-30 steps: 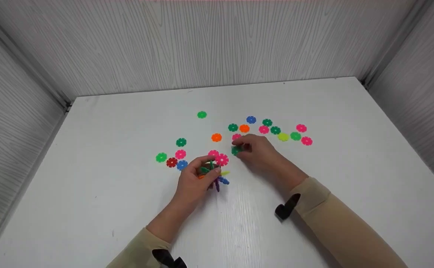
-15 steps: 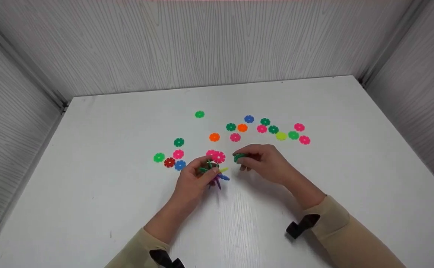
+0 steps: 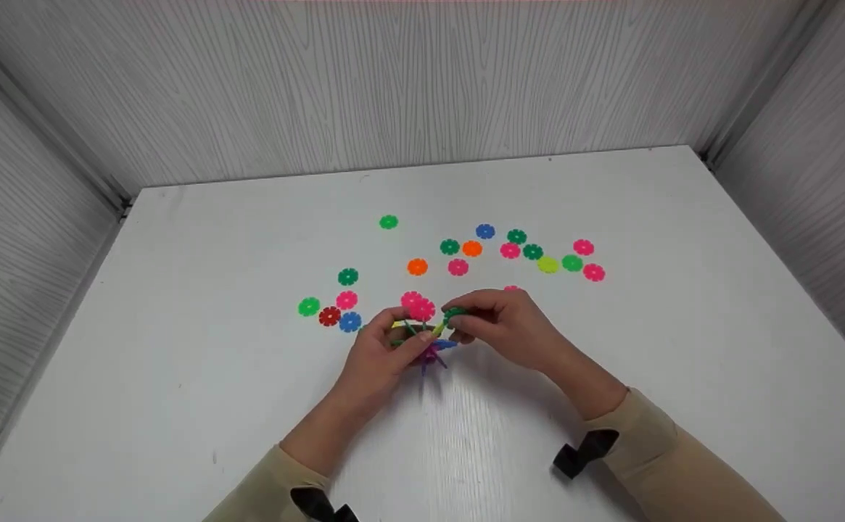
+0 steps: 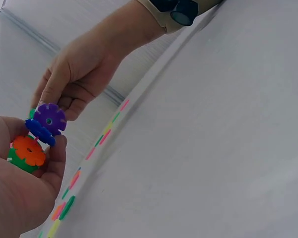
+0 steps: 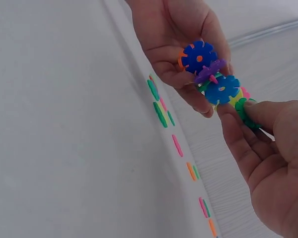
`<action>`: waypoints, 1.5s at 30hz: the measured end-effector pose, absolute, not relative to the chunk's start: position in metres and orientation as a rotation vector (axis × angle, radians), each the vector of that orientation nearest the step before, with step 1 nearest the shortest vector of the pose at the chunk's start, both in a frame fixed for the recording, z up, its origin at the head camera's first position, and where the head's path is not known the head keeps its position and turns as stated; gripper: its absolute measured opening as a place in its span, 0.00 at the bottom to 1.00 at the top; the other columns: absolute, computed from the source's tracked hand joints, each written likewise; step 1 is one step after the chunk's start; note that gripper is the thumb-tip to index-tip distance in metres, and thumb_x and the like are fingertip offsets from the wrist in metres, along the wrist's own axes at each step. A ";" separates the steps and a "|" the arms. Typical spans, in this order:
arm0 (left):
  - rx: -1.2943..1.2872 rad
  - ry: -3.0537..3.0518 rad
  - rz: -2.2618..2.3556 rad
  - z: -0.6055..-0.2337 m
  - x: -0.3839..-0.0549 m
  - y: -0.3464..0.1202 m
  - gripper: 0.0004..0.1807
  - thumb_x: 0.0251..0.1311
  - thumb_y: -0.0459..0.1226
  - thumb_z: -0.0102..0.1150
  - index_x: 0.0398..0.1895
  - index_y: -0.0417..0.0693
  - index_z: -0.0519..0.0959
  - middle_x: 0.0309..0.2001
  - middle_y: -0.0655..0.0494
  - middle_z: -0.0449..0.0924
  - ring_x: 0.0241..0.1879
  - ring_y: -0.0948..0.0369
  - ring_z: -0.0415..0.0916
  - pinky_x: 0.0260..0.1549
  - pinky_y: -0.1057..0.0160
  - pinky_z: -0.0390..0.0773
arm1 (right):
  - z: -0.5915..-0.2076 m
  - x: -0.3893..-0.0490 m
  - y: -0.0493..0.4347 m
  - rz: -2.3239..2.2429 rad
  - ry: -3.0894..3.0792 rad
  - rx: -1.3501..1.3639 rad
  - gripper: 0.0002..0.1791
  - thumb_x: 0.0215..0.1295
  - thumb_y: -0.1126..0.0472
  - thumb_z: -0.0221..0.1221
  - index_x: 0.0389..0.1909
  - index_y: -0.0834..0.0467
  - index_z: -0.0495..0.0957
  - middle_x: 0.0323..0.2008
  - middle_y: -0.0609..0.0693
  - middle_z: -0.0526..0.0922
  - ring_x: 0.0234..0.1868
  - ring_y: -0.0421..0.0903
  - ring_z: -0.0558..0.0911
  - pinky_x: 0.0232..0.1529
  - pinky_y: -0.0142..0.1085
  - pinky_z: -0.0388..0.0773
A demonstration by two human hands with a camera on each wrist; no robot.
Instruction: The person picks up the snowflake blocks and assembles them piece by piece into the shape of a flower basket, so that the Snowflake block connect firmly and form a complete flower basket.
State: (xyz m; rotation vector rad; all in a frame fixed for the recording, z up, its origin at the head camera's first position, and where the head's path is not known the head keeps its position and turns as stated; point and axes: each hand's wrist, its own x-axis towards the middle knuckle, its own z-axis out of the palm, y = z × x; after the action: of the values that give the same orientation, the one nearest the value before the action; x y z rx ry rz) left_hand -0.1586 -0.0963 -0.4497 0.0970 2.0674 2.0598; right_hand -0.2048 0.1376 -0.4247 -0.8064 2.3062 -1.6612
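My left hand [image 3: 378, 359] holds a cluster of interlocking notched plastic discs [image 3: 431, 354], just above the table. Orange [image 4: 30, 150], purple [image 4: 49, 119] and blue [image 5: 198, 57] discs stick out of it at different angles. My right hand [image 3: 520, 333] pinches a dark green notched disc [image 3: 454, 315] between thumb and fingers. That green disc [image 5: 247, 113] is up against a yellow disc [image 5: 235, 96] at the cluster's side; whether their slots engage, I cannot tell. Fingers of both hands hide part of the cluster.
Loose discs lie flat on the white table [image 3: 212, 290]. Two overlapping pink discs [image 3: 422, 309] sit just beyond the hands. A group with a dark red disc [image 3: 330, 316] lies left, and a row including a yellow disc [image 3: 548, 265] lies back right. Panels stand around the table.
My right hand has lifted the green disc off the table and brought it toward me and left, to the cluster. The left hand stays in place, with the cluster turned slightly.
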 end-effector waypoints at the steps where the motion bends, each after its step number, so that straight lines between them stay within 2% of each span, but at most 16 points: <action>1: 0.103 2.060 2.063 -0.450 -0.159 -0.097 0.26 0.70 0.43 0.71 0.65 0.46 0.73 0.55 0.46 0.85 0.56 0.52 0.85 0.57 0.57 0.84 | -0.424 -0.205 0.137 -1.666 2.309 -0.806 0.14 0.74 0.63 0.67 0.56 0.63 0.87 0.43 0.54 0.90 0.38 0.48 0.90 0.47 0.38 0.88; 11: 0.085 2.150 2.061 -0.449 -0.158 -0.096 0.28 0.66 0.43 0.74 0.65 0.49 0.74 0.54 0.50 0.87 0.55 0.54 0.85 0.55 0.59 0.85 | -0.419 -0.199 0.133 -1.721 2.418 -0.742 0.12 0.68 0.61 0.72 0.51 0.57 0.90 0.39 0.48 0.91 0.35 0.46 0.91 0.44 0.38 0.88; 19: 0.029 2.221 2.041 -0.448 -0.156 -0.095 0.27 0.63 0.42 0.77 0.63 0.53 0.76 0.52 0.56 0.88 0.55 0.56 0.84 0.54 0.59 0.85 | -0.421 -0.199 0.133 -1.713 2.429 -0.881 0.14 0.73 0.63 0.68 0.56 0.57 0.89 0.40 0.47 0.92 0.37 0.43 0.91 0.46 0.37 0.88; 23: 0.019 2.250 2.039 -0.447 -0.154 -0.094 0.26 0.64 0.40 0.76 0.62 0.50 0.77 0.51 0.55 0.88 0.54 0.55 0.84 0.54 0.60 0.85 | -0.422 -0.198 0.132 -1.721 2.411 -0.915 0.14 0.72 0.64 0.68 0.56 0.57 0.89 0.39 0.48 0.92 0.36 0.44 0.91 0.45 0.38 0.88; 30: 0.017 2.254 2.033 -0.447 -0.154 -0.095 0.28 0.62 0.40 0.78 0.63 0.48 0.77 0.51 0.54 0.88 0.53 0.55 0.84 0.53 0.60 0.85 | -0.425 -0.200 0.130 -1.738 2.370 -0.952 0.14 0.71 0.67 0.68 0.55 0.64 0.88 0.39 0.53 0.91 0.35 0.47 0.91 0.44 0.36 0.88; 37: 0.106 2.133 1.997 -0.448 -0.158 -0.097 0.32 0.64 0.43 0.75 0.68 0.48 0.73 0.52 0.51 0.87 0.53 0.54 0.86 0.54 0.59 0.85 | -0.423 -0.205 0.133 -1.703 2.341 -0.978 0.11 0.72 0.65 0.68 0.53 0.60 0.89 0.41 0.49 0.90 0.36 0.47 0.90 0.44 0.38 0.88; 41: 0.143 2.120 1.926 -0.450 -0.157 -0.096 0.32 0.64 0.43 0.75 0.68 0.49 0.74 0.51 0.52 0.88 0.51 0.54 0.87 0.51 0.60 0.86 | -0.424 -0.208 0.137 -1.663 2.281 -0.946 0.10 0.72 0.64 0.68 0.52 0.58 0.89 0.41 0.49 0.90 0.37 0.49 0.89 0.44 0.39 0.88; 45: 0.127 2.149 1.887 -0.451 -0.156 -0.094 0.29 0.64 0.43 0.75 0.67 0.50 0.77 0.52 0.53 0.85 0.54 0.54 0.84 0.50 0.60 0.87 | -0.425 -0.212 0.141 -1.643 2.269 -0.894 0.11 0.74 0.63 0.66 0.54 0.58 0.88 0.41 0.50 0.90 0.38 0.49 0.89 0.46 0.37 0.88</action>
State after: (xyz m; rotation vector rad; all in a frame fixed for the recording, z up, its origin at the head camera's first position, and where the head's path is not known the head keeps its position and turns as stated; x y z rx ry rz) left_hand -0.1562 -0.0944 -0.4509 0.1272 2.1491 1.8865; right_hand -0.2122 0.1408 -0.4247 -0.8936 2.2694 -1.6425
